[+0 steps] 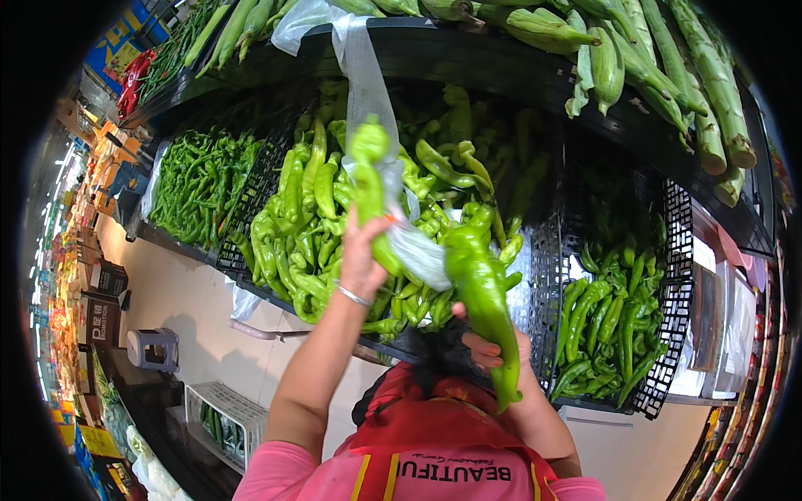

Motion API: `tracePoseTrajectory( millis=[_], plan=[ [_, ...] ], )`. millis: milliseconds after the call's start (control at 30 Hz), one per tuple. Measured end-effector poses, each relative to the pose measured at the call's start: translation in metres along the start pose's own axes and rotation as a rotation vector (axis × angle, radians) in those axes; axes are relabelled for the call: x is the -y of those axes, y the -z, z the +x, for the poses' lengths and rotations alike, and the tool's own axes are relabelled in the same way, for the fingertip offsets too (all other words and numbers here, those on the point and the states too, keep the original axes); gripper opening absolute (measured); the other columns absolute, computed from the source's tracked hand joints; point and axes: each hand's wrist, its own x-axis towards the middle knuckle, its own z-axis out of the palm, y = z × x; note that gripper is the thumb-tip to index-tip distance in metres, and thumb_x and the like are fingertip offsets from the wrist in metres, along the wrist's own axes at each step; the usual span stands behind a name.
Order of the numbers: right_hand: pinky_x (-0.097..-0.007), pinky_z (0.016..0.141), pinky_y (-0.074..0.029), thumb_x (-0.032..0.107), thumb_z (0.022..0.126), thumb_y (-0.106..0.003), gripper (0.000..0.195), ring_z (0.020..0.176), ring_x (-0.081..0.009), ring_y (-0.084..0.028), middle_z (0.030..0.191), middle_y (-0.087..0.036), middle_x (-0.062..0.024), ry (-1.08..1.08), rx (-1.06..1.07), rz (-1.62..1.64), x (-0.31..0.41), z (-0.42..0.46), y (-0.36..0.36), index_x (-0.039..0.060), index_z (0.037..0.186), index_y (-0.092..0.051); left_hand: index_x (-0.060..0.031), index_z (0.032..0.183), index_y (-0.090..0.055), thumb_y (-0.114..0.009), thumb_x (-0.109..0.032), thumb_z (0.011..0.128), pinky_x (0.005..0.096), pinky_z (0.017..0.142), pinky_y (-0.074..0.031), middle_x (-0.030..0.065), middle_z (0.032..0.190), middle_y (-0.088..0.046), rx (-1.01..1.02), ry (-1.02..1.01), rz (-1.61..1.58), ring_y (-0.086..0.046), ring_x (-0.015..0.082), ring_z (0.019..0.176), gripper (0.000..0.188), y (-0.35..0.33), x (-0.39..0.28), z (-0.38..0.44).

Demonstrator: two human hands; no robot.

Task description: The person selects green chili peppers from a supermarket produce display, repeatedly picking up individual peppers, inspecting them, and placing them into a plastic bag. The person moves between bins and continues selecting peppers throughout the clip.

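My left hand (pixel 363 253) is closed around a long light green pepper (pixel 369 188), raised over the middle bin and blurred at its tip. Beside it hangs a translucent plastic bag (pixel 366 81), draped from the upper shelf and bunched near an orange-red spot between my hands. My right hand (pixel 495 351) holds a large green pepper (pixel 481 288) at its narrow lower part, with the thick end towards the bin. Many light green peppers (pixel 297 219) lie in the black crate below both hands.
Small green chillies (pixel 197 188) fill the left bin, and dark green peppers (pixel 611 319) lie in a black lattice crate (pixel 680 269) on the right. Loofahs (pixel 608 69) rest on the black shelf (pixel 501 56) above. A plastic stool (pixel 153 349) and a grey crate (pixel 225 426) stand at lower left.
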Motion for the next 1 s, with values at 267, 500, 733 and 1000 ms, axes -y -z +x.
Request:
tracePoseTrajectory(
  millis=[267, 500, 733, 1000],
  plan=[
    [-0.0252, 0.043, -0.053, 0.015, 0.091, -0.042, 0.047, 0.058, -0.0232, -0.055, 0.133, -0.031, -0.029, 0.123, 0.329, 0.579, 0.027, -0.011, -0.005, -0.0003, 0.134, -0.031, -0.0051, 0.124, -0.042, -0.065, -0.007, 0.07, 0.0324, 0.091, -0.037, 0.0132, 0.118, -0.039, -0.312, -0.871, 1.811, -0.043, 0.0202, 0.106, 0.059, 0.142, -0.111, 0.033],
    [-0.0236, 0.048, -0.051, 0.018, 0.087, -0.052, 0.056, 0.064, -0.0177, -0.054, 0.131, -0.039, -0.0203, 0.333, 0.045, 0.024, 0.035, -0.009, 0.005, 0.0031, 0.136, -0.028, -0.0042, 0.116, -0.042, -0.061, -0.001, 0.075, 0.0337, 0.083, -0.048, 0.0128, 0.104, -0.057, -0.075, -0.165, 0.557, -0.058, 0.0208, 0.092, 0.046, 0.032, -0.045, -0.06],
    [-0.0236, 0.076, -0.046, 0.008, 0.07, -0.074, 0.072, 0.089, -0.0137, -0.057, 0.115, -0.054, -0.011, 0.537, -0.625, -1.197, 0.004, 0.012, -0.023, 0.0005, 0.128, -0.032, -0.0044, 0.126, -0.031, -0.067, -0.002, 0.073, 0.0363, 0.09, -0.045, 0.0177, 0.121, -0.048, 0.196, 0.239, 0.096, -0.053, 0.0265, 0.108, 0.064, -0.03, 0.039, -0.092],
    [-0.0245, 0.079, -0.045, 0.005, 0.078, -0.065, 0.055, 0.089, -0.014, -0.058, 0.111, -0.056, -0.0121, 0.489, -0.517, -0.823, 0.002, -0.013, -0.022, -0.0035, 0.124, -0.036, -0.0098, 0.128, -0.032, -0.065, 0.0, 0.075, 0.0277, 0.076, -0.047, 0.0115, 0.112, -0.053, 0.213, 0.328, -0.049, -0.056, 0.0174, 0.092, 0.063, -0.029, 0.044, -0.084]
  ],
)
